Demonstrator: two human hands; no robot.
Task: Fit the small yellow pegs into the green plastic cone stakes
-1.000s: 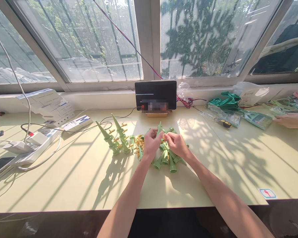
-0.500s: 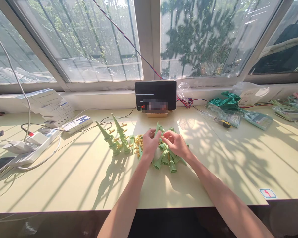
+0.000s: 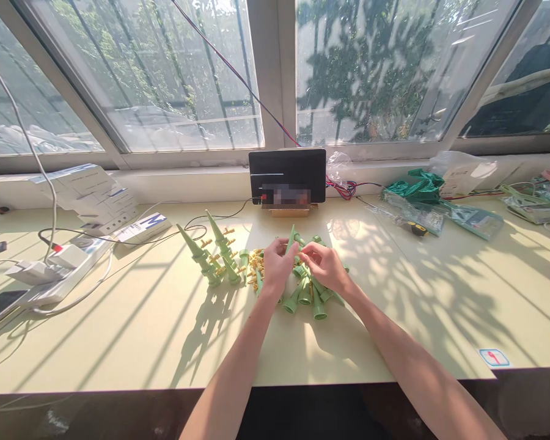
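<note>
A co-worker's hand is gone from the packets (image 3: 538, 209) at far right.
The green cone (image 3: 291, 238) in the left hand (image 3: 278, 263) sits slightly farther left.

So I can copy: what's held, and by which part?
The left hand holds a green cone below its pointed tip. Whether the right hand grips anything, I can't tell.

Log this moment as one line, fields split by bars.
left hand: holds green cone | right hand: fingers close beside it | left of hands: upright green spikes, yellow pieces
</note>
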